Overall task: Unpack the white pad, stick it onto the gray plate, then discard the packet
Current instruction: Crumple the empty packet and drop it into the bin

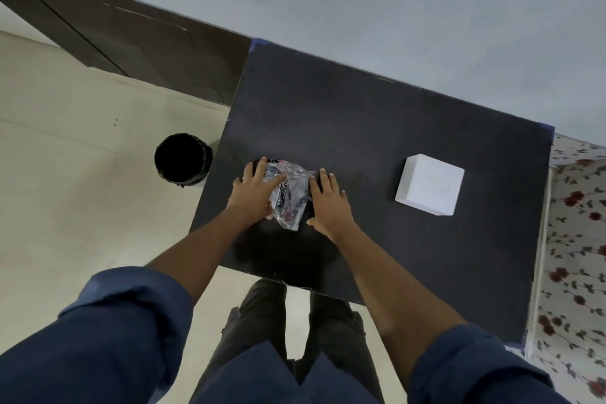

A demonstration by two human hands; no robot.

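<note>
A crumpled clear plastic packet [290,198] with dark print lies on the black table [377,128], near its left edge. My left hand [257,192] lies palm down over the packet's left part, fingers spread and thumb pressing on top of it. My right hand [328,203] rests flat on the table against the packet's right edge, fingers apart and holding nothing. A dark flat thing [254,163], possibly the gray plate, peeks out beneath the packet and my left fingertips. The white pad cannot be made out inside the packet.
A white box [429,188] stands on the table's right half. A round black bin [183,157] sits on the pale floor just left of the table. A floral cloth [577,239] lies along the table's right side. My legs stand at the near edge.
</note>
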